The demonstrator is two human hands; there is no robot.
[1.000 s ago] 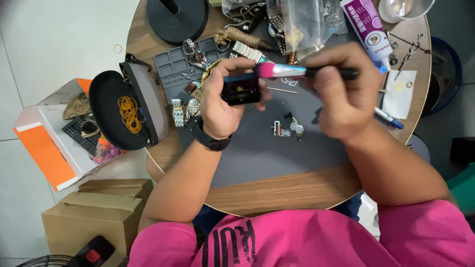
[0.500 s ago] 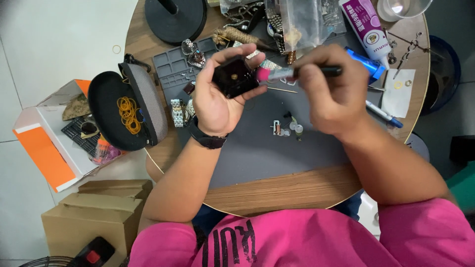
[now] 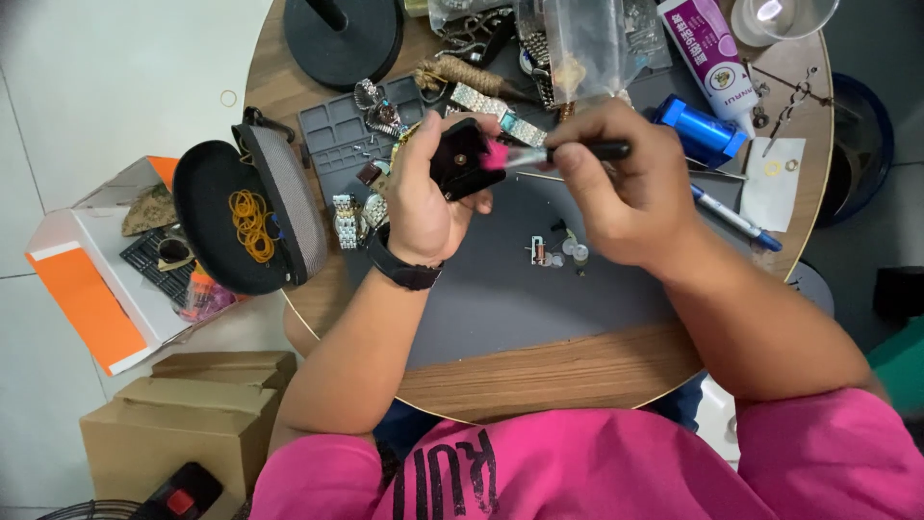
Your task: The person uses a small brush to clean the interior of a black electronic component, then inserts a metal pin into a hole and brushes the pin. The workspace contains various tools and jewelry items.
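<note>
Round wooden table with a grey mat under both hands; open black case with orange rubber bands inside, well out past the left wrist; grey parts tray just beyond the left hand's knuckles; blue tube just past the right hand's knuckles, pen lying beside that wrist.

Left hand, black band on the wrist, is curled around a small black box, thumb on the near side, fingers wrapped behind; the box is held above the mat, tilted toward the right hand.

Right hand is closed in a pinch on a thin tool, black handle, clear middle, pink tip; the pink tip touches the box's face, right between the two hands.

Tiny loose parts lie on the mat just below the right hand, near its palm.
</note>
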